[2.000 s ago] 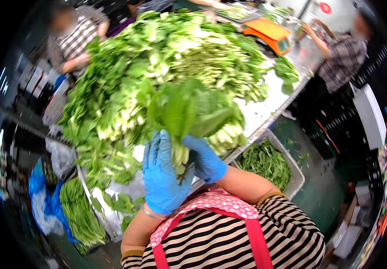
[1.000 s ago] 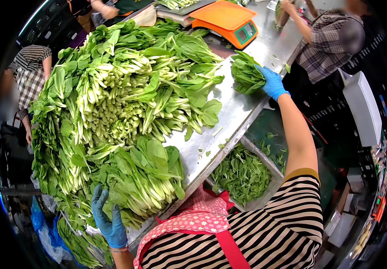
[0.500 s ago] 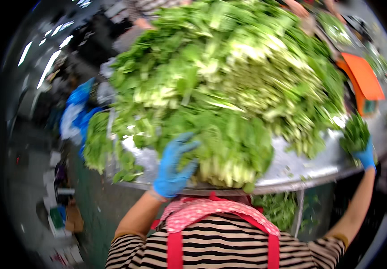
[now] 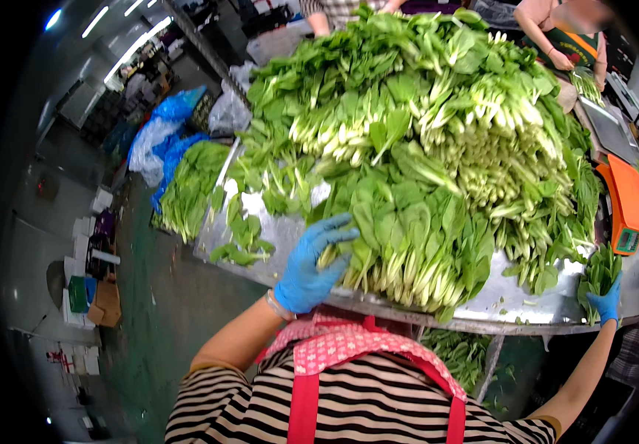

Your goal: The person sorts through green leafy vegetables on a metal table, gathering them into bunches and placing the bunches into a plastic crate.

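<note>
My left hand (image 4: 313, 263), in a blue glove, rests against the left end of a front bunch of leafy greens (image 4: 415, 251), its curved fingers spread; whether stems are between them is hard to tell. At the far right, my right hand (image 4: 605, 297), also gloved, grips a smaller bunch (image 4: 597, 275) on the steel table, just in front of the orange scale (image 4: 625, 200). A large heap of greens (image 4: 423, 74), pale stems showing, covers the back of the steel table (image 4: 250, 263). Loose leaves (image 4: 245, 229) lie left of my left hand.
Two co-workers stand behind the table: a checked sleeve (image 4: 319, 15) at top and a person in an apron (image 4: 571, 44) at top right. Blue and clear plastic bags (image 4: 175, 140) and more greens (image 4: 190, 185) are at left. A container of leaves (image 4: 460, 355) sits under the front edge.
Two seconds ago both hands held a bunch near the middle. My right hand has since moved right with a bunch to the scale. The view has swung leftward.
</note>
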A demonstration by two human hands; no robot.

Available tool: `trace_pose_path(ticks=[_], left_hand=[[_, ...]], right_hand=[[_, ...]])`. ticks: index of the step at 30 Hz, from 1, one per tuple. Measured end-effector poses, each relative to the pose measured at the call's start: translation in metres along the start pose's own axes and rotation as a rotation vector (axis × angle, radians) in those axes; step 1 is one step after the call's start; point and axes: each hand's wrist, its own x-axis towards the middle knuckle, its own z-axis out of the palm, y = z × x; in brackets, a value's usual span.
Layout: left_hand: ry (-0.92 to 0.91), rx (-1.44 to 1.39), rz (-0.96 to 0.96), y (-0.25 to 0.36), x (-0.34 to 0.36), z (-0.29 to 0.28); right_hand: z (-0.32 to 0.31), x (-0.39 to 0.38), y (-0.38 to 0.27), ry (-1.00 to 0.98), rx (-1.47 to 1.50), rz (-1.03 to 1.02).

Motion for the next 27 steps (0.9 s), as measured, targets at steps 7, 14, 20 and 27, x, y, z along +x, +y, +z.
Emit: trace_pose_path(ticks=[7, 14, 20, 27], left_hand=[[-0.049, -0.062, 0.033, -0.028, -0.022, -0.001], [-0.024, 0.176, 0.001, -0.129, -0.054, -0.023], [-0.373, 0.300, 0.131, -0.212, -0.074, -0.078], [-0.393, 0.071, 0.151, -0.254, -0.080, -0.120]], right_hand=[[-0.026, -0.023, -0.108, 0.208, -0.010, -0.144], [-0.019, -0.122, -0.335, 0.101, 0.601, -0.155], [0.065, -0.215, -0.500, -0.334, 0.721, -0.244], [0.160, -0.247, -0.567, 0.031, 0.031, -0.466]])
